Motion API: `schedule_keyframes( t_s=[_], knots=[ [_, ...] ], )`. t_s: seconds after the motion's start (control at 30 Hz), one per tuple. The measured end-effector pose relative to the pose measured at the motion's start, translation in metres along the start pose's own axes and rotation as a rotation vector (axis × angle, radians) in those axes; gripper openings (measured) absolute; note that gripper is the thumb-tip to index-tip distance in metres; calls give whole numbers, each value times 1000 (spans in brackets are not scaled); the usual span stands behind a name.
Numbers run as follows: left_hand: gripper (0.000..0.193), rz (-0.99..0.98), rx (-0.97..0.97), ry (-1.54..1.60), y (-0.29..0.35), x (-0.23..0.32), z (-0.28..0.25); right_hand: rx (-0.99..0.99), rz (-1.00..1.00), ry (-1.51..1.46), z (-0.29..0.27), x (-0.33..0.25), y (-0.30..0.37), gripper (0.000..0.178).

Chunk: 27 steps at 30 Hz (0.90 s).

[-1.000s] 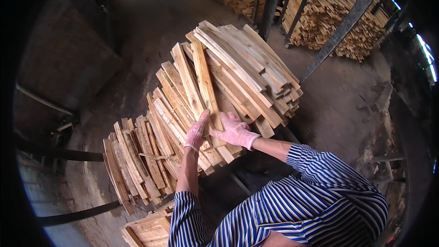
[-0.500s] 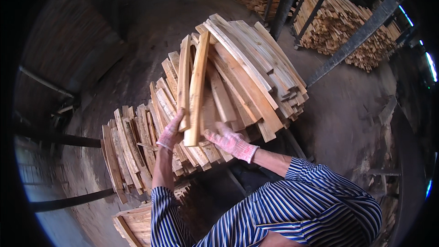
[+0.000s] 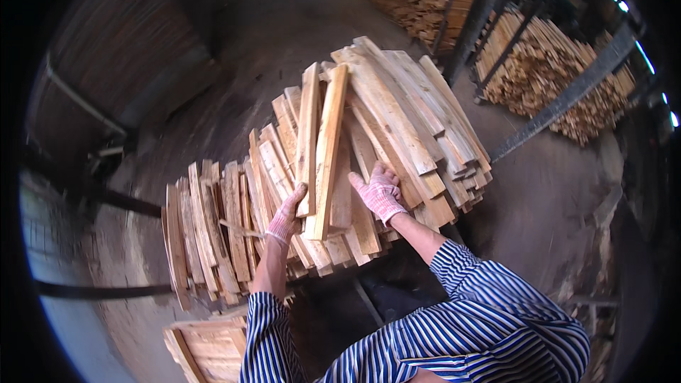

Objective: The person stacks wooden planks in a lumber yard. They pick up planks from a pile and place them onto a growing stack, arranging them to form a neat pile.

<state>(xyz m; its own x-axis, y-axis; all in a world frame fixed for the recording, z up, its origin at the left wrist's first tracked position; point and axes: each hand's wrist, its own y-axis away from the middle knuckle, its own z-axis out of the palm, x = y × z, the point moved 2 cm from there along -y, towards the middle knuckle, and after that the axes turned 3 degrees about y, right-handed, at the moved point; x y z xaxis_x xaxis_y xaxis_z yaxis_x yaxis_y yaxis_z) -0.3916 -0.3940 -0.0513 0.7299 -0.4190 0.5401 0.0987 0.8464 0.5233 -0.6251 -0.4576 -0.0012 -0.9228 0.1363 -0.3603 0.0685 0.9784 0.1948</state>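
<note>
My left hand (image 3: 286,216), in a pinkish knitted glove, is closed on the near end of a narrow wooden strip (image 3: 308,135). A second strip (image 3: 330,149), yellower and thicker-looking, slants right beside it, its near end just right of my fingers. Both lie lengthwise over a broad pile of rough boards (image 3: 404,120). My right hand (image 3: 383,193), gloved the same way, is over the boards to the right. Its thumb stands apart from its fingers, and a board (image 3: 362,150) runs toward the gap between them. The fingertips are partly hidden.
More boards (image 3: 206,220) stretch away to the left in a row. A wooden crate-like panel (image 3: 209,347) sits at lower left. Dark metal posts (image 3: 482,18) and a slanting beam (image 3: 567,92) stand right, near another lumber stack (image 3: 546,74). A dark rail (image 3: 106,291) reaches in from the left.
My right hand has moved away from the yellower strip, up and right over the boards. My left hand keeps its hold. The whole view has shifted slightly.
</note>
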Motion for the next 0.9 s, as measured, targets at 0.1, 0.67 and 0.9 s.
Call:
schedule_keyframes(
  t_s=[0.1, 0.67, 0.9],
  knots=[
    [57, 9, 64, -50, -3, -3, 25, -171, 117, -148, -15, 5, -13, 107],
    [92, 23, 13, -157, -33, -17, 101, -821, 60, -1088, -52, -9, -48, 86],
    [104, -178, -170, 179, 95, -93, 97, -937, -330, -868, -31, 94, 17, 63]
  ],
)
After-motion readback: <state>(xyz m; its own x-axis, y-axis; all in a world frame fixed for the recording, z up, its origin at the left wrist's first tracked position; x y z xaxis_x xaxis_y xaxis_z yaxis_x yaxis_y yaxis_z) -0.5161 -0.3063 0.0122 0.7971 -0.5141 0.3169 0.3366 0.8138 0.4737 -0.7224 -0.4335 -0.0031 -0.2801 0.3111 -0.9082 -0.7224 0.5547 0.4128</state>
